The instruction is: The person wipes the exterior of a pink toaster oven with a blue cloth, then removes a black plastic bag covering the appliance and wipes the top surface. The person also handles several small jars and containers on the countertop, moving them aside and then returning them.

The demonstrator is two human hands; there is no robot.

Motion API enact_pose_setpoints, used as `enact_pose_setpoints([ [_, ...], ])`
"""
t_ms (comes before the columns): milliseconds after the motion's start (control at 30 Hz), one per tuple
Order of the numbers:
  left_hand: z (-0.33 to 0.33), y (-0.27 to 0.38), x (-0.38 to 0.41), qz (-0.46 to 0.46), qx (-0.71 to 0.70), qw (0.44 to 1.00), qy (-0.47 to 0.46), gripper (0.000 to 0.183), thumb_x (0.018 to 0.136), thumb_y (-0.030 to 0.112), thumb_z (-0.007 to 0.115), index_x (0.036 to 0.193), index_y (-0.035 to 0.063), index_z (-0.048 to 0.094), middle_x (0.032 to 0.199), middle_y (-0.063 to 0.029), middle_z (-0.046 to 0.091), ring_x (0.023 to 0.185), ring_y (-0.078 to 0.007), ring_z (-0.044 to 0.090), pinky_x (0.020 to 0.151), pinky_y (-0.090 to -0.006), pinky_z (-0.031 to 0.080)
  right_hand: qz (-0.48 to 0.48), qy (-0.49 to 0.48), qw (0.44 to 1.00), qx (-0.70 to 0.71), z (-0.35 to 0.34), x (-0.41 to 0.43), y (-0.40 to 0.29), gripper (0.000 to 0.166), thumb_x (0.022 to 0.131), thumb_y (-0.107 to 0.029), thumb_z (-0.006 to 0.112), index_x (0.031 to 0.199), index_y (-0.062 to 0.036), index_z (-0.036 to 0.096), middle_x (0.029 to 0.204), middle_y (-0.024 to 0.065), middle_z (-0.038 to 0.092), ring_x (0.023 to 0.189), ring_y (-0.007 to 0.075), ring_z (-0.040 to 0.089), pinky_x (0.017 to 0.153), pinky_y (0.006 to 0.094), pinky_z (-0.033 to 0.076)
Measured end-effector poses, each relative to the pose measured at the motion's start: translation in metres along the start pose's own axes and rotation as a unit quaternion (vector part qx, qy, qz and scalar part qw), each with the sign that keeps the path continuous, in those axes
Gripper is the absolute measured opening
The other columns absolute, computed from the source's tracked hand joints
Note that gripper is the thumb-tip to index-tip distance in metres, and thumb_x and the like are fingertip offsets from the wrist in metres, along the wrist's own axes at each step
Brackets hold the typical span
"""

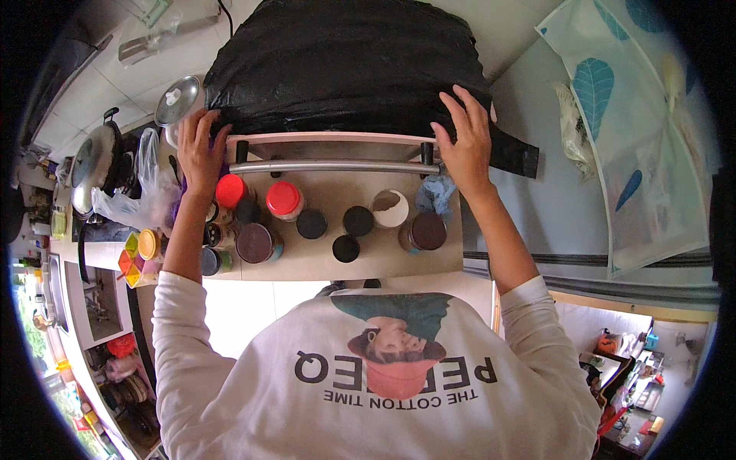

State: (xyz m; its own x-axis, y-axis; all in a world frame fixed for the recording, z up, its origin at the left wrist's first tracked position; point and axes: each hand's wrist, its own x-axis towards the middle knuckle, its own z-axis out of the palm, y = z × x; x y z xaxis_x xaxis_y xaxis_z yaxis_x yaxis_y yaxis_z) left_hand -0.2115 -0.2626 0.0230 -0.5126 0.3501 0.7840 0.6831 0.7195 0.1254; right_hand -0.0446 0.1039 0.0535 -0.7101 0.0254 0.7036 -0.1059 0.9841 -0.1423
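Observation:
Black cover material [345, 69], wrinkled and slightly shiny, drapes over a boxy appliance in front of me. Below its front edge show a pale pink top edge [333, 137] and a metal bar handle [333, 167] on black mounts. My left hand [199, 152] is at the front left corner, fingertips against the cover; whether it pinches the material is hidden. At the front right corner, my right hand [468, 144] has its fingers spread over the cover's edge. A narrow black flap [517, 154] sticks out to the right of that hand.
Several lidded jars stand before the appliance, including a red-lidded jar [284, 199] and a dark-lidded jar [428, 231]. A blue cloth [435, 194] lies beside them. Left are a clear plastic bag [146, 187], a lidded pan [95, 164] and a glass lid [178, 100].

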Motion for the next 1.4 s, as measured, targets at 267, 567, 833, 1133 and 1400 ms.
enact_pose_setpoints([
  [267,0.006,0.003,0.002,-0.003,0.0,1.0,0.021,0.034,0.07,0.011,0.07,0.102,0.0069,0.057,0.1,-0.0104,0.055,0.093,-0.0297,0.053,0.08,-0.0377,0.043,-0.075,-0.104,0.991,0.041,-0.026,-0.034,-0.046,0.067,0.066,-0.023,0.074,0.126,-0.01,0.046,0.137,0.0144,0.033,0.128,0.0367,0.028,0.101,0.0543,0.025],
  [567,0.003,0.002,0.003,0.005,-0.022,1.0,0.004,0.033,0.074,0.004,0.062,0.106,0.0078,0.056,0.103,-0.0106,0.056,0.094,-0.0296,0.053,0.081,-0.0375,0.042,-0.064,-0.029,0.996,0.046,0.026,-0.018,-0.015,0.072,0.067,-0.018,0.074,0.13,-0.0081,0.04,0.139,0.0151,0.03,0.13,0.035,0.026,0.103,0.0535,0.024],
  [833,-0.004,0.023,0.005,0.005,0.0,0.998,0.063,0.037,0.073,0.004,0.061,0.11,0.0098,0.057,0.11,-0.0094,0.054,0.103,-0.0299,0.05,0.089,-0.0404,0.037,-0.068,-0.027,0.995,0.065,0.032,-0.017,-0.003,0.071,0.066,-0.019,0.075,0.128,-0.0098,0.042,0.139,0.0139,0.032,0.13,0.0334,0.028,0.104,0.0516,0.024],
  [1133,0.002,0.038,0.011,-0.008,-0.032,0.998,0.045,0.033,0.08,0.011,0.06,0.113,0.0086,0.058,0.117,-0.0113,0.054,0.112,-0.0293,0.047,0.095,-0.0397,0.036,-0.08,-0.037,0.993,0.082,0.004,-0.015,0.017,0.054,0.075,-0.018,0.067,0.124,-0.0049,0.047,0.133,0.0141,0.04,0.127,0.0345,0.032,0.104,0.0442,0.028],
  [1400,0.02,0.008,0.038,-0.098,-0.072,0.991,0.064,0.03,0.087,0.017,0.055,0.115,0.0068,0.056,0.118,-0.0132,0.055,0.111,-0.0285,0.05,0.095,-0.0361,0.038,-0.039,0.072,0.997,-0.005,-0.001,-0.006,0.013,0.031,0.084,-0.005,0.048,0.114,-0.0025,0.054,0.125,0.013,0.049,0.122,0.0315,0.04,0.102,0.0476,0.027],
])
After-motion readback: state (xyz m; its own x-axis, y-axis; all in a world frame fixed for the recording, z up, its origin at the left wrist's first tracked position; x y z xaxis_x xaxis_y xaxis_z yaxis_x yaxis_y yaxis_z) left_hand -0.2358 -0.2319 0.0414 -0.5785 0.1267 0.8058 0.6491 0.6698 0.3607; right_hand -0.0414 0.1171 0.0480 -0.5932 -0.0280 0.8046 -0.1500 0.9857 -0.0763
